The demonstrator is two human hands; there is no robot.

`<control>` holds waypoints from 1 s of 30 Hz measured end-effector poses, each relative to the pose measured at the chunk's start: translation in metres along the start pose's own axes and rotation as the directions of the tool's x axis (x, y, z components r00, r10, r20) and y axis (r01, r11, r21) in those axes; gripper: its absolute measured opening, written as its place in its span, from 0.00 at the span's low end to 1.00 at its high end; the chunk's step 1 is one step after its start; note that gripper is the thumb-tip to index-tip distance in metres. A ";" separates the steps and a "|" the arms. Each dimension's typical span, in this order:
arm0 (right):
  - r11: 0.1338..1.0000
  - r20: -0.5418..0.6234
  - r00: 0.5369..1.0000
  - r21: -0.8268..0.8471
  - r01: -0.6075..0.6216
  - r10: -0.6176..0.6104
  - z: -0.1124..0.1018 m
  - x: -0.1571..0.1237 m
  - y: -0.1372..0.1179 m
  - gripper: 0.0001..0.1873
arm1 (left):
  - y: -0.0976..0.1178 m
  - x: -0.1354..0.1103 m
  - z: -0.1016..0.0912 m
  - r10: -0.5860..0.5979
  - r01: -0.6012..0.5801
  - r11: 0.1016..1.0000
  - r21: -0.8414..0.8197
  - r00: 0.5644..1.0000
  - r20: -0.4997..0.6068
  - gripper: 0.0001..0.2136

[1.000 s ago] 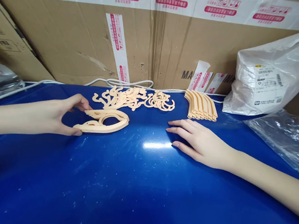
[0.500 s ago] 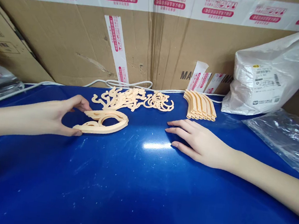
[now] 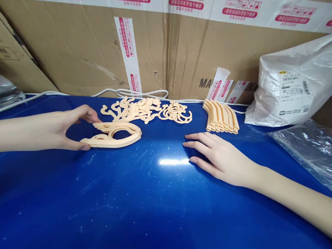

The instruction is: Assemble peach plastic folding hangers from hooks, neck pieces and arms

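At left centre of the frame, the left hand [image 3: 59, 129] pinches the end of a small stack of peach plastic hooks [image 3: 116, 134] between thumb and fingers. The stack lies on the blue tabletop [image 3: 149, 211]. Just behind it lies a loose pile of hooks [image 3: 146, 110]. Right of centre, the right hand [image 3: 224, 158] rests palm down, fingers loosely spread, holding nothing. Beyond it sits a neat row of curved pieces [image 3: 221, 117], and a white plastic bag [image 3: 294, 87] is at upper right.

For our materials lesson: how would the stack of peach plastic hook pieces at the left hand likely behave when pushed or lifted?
The stack of hook pieces looks thin and openwork, so probably light. The loose pieces may slide apart on the glossy blue table unless the left hand pinches them. Flat, so unlikely to roll.
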State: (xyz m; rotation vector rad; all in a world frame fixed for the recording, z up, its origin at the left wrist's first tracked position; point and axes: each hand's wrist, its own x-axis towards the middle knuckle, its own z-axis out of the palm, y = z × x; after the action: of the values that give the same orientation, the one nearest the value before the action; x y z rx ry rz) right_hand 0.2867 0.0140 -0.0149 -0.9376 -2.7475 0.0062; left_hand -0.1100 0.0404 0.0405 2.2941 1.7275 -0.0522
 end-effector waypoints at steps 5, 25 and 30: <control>1.000 -0.006 1.000 0.006 0.001 -0.001 0.000 0.000 0.000 0.20 | 0.001 0.000 -0.001 0.006 -0.006 1.000 -0.027 1.000 -0.012 0.32; 1.000 -0.001 1.000 0.004 0.003 -0.003 0.000 0.000 0.000 0.20 | 0.006 0.001 0.000 -0.008 0.008 0.999 -0.033 1.000 -0.004 0.32; 1.000 -0.003 1.000 0.006 0.006 -0.006 -0.001 0.000 0.000 0.20 | 0.007 0.000 0.000 -0.027 0.027 0.999 -0.024 1.000 0.010 0.32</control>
State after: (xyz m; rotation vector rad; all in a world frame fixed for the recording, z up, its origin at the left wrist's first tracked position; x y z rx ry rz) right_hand 0.2872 0.0141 -0.0143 -0.9271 -2.7457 0.0125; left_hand -0.1031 0.0386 0.0420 2.2504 1.7446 -0.0467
